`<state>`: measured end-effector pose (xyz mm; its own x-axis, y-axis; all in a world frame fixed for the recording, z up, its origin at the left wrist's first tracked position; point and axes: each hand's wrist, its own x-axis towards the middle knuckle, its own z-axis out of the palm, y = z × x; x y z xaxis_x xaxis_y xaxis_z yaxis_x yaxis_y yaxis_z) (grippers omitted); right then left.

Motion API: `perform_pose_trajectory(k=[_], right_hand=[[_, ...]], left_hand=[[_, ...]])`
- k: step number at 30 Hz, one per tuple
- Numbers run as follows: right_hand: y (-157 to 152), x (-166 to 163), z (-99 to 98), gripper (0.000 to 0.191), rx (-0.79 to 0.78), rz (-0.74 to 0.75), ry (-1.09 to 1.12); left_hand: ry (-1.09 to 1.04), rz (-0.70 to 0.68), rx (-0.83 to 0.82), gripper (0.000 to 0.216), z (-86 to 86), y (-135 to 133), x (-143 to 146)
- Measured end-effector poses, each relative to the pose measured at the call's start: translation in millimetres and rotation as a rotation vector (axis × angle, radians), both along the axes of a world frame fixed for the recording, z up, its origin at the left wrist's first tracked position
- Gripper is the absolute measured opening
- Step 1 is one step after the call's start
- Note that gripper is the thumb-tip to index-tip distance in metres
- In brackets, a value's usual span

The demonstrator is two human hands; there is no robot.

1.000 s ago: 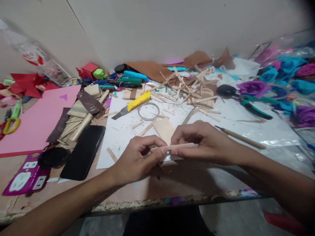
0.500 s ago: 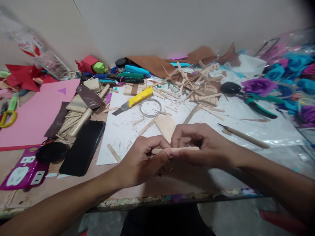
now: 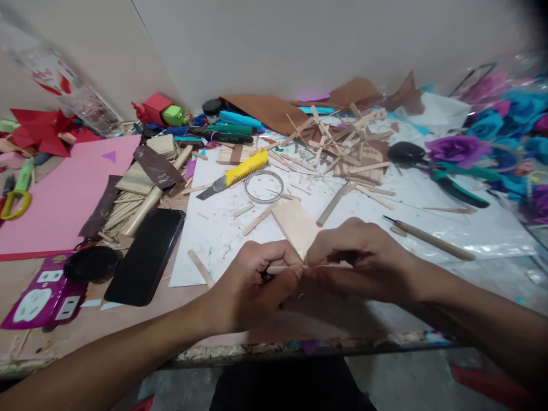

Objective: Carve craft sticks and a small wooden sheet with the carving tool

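Note:
Between the fingertips of both hands I hold a thin wooden craft stick [image 3: 280, 268], close above the table's front part. My left hand [image 3: 257, 285] pinches its left half. My right hand [image 3: 363, 260] grips the right half, so much of that end is hidden behind the fingers. Just beyond my hands a flat piece of wood [image 3: 295, 220] lies on white paper [image 3: 226, 231]. A flat grey-brown strip [image 3: 331, 204] rests to its right. A yellow utility knife [image 3: 246, 168] with its blade out lies beside a metal ring [image 3: 264, 187].
Loose craft sticks [image 3: 338, 142] are heaped at the back. Pliers with green handles [image 3: 460, 188] and a thin-tipped carving tool [image 3: 432, 237] lie to the right. At left are a phone [image 3: 145, 257], a black round lid [image 3: 92, 264], scissors [image 3: 17, 200] and pink paper [image 3: 64, 200].
The stick has turned in my fingers and now shows a thinner side, more covered by my right hand. The view has shifted slightly; the things on the table stay put.

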<state>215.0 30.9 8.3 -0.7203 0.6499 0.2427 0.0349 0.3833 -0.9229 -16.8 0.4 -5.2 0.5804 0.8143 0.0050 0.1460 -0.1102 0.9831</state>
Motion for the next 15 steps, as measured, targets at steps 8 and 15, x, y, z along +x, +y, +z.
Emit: perform_pose_trajectory(k=[8,15], right_hand=[[5.3,5.8,-3.3,0.007,0.202,0.080,-0.052],[5.1,6.6,-3.1,0.012,0.224,-0.055,-0.078]], left_hand=[[-0.083,-0.016,-0.188,0.029,-0.9,0.2,4.1],[-0.066,0.015,-0.140,0.029,-1.2,0.2,2.5]])
